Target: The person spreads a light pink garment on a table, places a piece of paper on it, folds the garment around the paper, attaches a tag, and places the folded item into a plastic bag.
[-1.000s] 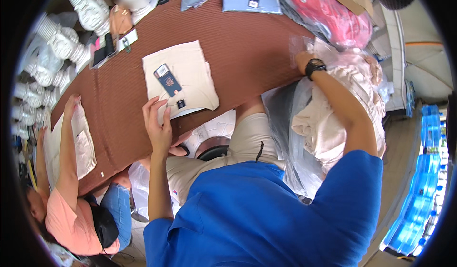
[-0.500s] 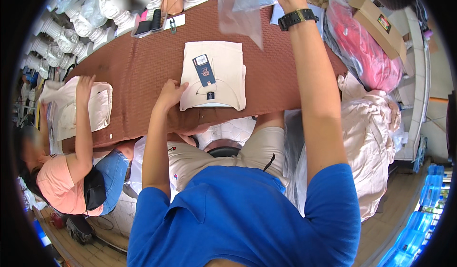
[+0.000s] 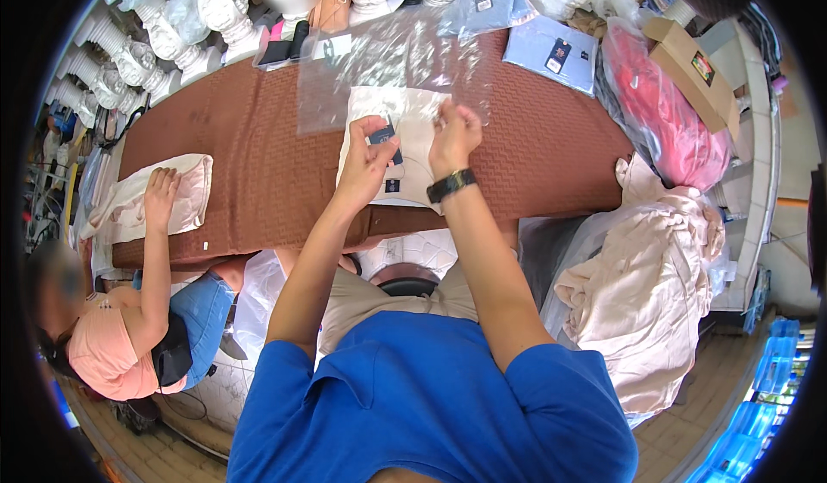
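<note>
A folded cream shirt (image 3: 416, 130) lies on the table in front of me, with a dark hang tag (image 3: 385, 138) on it. A clear plastic bag (image 3: 336, 95) spreads over the shirt's far end, its near edge by my fingers. My left hand (image 3: 369, 160) hovers over the shirt's left side beside the tag, thumb and fingers apart. My right hand (image 3: 455, 141), wearing a dark watch, is above the shirt's right side. Its fingers are bent together at the bag's near edge and seem to pinch the film; the exact grip is blurred.
Folded blue shirts (image 3: 551, 52) lie at the far right. A pink plastic-wrapped bundle (image 3: 659, 104) and a cardboard box (image 3: 693, 69) sit beyond. Loose cream cloth (image 3: 646, 285) is heaped at my right. A co-worker's hand (image 3: 161, 192) rests on another cream garment (image 3: 189, 194) at left.
My right hand has come back from the far right to the shirt, and the clear bag now spreads across its far end. My left hand has moved right, onto the shirt.
</note>
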`<act>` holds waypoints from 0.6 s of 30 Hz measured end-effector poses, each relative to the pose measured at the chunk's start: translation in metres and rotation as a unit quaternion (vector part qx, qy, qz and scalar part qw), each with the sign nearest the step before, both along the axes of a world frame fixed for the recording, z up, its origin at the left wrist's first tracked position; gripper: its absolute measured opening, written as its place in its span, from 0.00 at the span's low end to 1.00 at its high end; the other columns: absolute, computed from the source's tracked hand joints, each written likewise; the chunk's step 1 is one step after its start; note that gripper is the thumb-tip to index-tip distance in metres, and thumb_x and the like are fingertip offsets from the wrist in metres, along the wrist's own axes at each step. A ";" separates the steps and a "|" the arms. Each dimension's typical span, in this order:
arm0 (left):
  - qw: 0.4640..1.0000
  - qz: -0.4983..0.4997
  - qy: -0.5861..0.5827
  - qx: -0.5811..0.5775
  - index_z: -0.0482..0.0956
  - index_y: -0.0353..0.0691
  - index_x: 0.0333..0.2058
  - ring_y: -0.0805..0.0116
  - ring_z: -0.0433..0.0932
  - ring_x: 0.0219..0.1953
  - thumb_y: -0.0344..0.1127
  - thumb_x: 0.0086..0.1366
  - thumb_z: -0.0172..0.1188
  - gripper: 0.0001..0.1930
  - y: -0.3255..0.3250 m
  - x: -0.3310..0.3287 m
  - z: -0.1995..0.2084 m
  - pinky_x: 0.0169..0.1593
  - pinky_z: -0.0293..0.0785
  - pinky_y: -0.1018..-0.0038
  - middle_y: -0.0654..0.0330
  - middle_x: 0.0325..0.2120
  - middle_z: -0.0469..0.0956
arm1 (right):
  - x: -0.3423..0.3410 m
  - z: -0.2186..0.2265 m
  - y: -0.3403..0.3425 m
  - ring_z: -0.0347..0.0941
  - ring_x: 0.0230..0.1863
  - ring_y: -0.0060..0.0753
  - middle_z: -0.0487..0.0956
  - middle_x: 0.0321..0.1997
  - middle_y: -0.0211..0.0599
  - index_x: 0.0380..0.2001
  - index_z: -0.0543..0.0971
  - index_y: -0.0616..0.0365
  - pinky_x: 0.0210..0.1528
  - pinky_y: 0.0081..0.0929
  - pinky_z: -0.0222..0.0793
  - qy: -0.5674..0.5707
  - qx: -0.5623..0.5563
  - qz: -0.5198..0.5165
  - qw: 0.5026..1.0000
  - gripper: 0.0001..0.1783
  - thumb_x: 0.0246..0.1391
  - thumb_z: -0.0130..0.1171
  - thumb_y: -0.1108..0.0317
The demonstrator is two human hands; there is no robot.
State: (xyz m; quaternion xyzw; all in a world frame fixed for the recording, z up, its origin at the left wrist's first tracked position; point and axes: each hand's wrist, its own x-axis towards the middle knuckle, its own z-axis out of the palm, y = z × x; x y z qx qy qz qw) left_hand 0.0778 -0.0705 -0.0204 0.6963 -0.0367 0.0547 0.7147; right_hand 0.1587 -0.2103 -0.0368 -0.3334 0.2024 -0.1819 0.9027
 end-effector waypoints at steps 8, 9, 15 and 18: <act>0.971 0.136 -0.073 0.184 0.77 0.42 0.51 0.57 0.74 0.46 0.36 0.66 0.62 0.16 0.027 0.048 -0.022 0.51 0.72 0.64 0.53 0.50 0.69 | -0.072 -0.014 0.031 0.77 0.33 0.23 0.80 0.34 0.34 0.37 0.73 0.60 0.39 0.23 0.77 -0.034 -0.066 0.168 0.983 0.06 0.60 0.62 0.75; 0.930 0.157 -0.134 0.305 0.80 0.43 0.46 0.53 0.73 0.45 0.36 0.63 0.63 0.13 0.033 0.047 -0.022 0.50 0.72 0.63 0.53 0.49 0.71 | -0.076 -0.014 0.032 0.77 0.33 0.23 0.80 0.34 0.34 0.38 0.75 0.61 0.39 0.22 0.77 -0.042 -0.072 0.189 0.978 0.06 0.61 0.62 0.74; 0.924 0.037 -0.104 0.366 0.78 0.40 0.48 0.51 0.72 0.51 0.40 0.65 0.61 0.15 0.015 0.018 0.040 0.54 0.70 0.62 0.52 0.50 0.72 | -0.086 -0.026 0.042 0.78 0.37 0.25 0.79 0.46 0.39 0.49 0.77 0.66 0.41 0.23 0.76 -0.089 -0.292 0.261 0.916 0.13 0.63 0.54 0.75; 0.953 -0.063 0.010 0.297 0.76 0.40 0.50 0.51 0.72 0.55 0.37 0.66 0.59 0.16 0.027 0.027 0.031 0.57 0.69 0.62 0.51 0.51 0.73 | -0.087 -0.026 0.046 0.79 0.37 0.31 0.77 0.49 0.43 0.54 0.75 0.67 0.38 0.28 0.75 -0.142 -0.381 0.314 0.858 0.19 0.60 0.51 0.79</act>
